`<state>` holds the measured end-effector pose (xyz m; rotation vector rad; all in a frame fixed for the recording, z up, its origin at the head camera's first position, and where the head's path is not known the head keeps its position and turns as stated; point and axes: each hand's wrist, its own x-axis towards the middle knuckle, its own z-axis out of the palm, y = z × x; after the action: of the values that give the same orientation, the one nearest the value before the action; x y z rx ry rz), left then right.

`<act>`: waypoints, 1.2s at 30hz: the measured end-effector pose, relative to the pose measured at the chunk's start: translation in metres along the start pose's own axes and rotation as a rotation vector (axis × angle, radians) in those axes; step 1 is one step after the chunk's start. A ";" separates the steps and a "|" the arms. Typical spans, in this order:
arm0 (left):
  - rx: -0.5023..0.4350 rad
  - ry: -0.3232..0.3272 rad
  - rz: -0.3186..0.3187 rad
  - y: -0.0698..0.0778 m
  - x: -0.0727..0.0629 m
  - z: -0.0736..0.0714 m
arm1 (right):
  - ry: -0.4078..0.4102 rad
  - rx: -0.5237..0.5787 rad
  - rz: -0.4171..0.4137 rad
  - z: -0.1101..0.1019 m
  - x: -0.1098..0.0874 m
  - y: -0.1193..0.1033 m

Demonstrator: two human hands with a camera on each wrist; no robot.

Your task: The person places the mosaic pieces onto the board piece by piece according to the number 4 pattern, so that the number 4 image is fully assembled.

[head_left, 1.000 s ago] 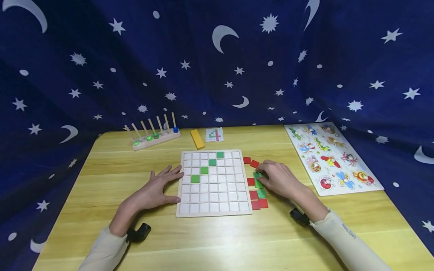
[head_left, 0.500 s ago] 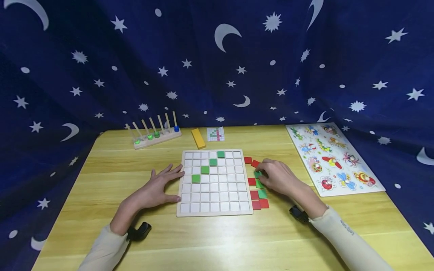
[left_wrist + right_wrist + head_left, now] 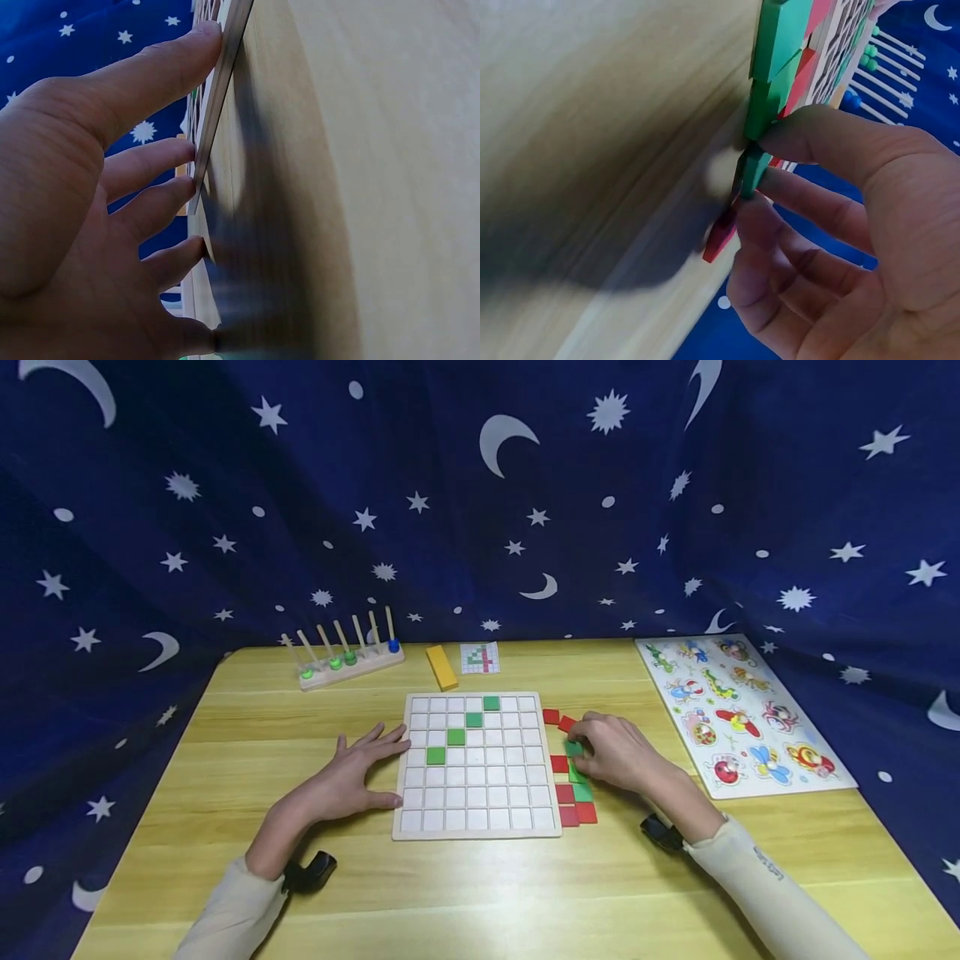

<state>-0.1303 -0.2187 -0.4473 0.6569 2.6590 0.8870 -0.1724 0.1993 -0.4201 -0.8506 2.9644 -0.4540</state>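
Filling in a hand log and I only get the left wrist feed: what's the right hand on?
Observer: The right hand pinches a green tile off the right edge of the board.
Operator: My feed catches that board nearly edge-on. How are its pieces laid out?
Observer: Four green tiles sit in a diagonal, rising to the right in the head view.
Operator: Any pattern sheet around?
Observer: A small card printed with green and red squares lies beyond the board's far edge.
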 end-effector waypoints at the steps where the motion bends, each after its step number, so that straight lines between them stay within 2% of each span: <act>1: -0.001 -0.001 -0.003 0.000 0.000 0.000 | 0.005 -0.001 0.003 -0.001 0.000 0.000; 8: 0.000 0.001 -0.011 0.001 0.000 0.001 | 0.073 0.005 -0.051 -0.004 0.007 -0.014; 21: -0.009 0.005 -0.001 0.002 -0.001 0.001 | 0.016 0.071 -0.150 0.008 0.026 -0.062; 36: -0.007 0.000 -0.008 0.001 0.000 0.001 | -0.004 0.083 -0.285 0.033 0.045 -0.102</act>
<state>-0.1295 -0.2182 -0.4473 0.6442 2.6552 0.8942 -0.1548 0.0845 -0.4197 -1.2671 2.8056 -0.5784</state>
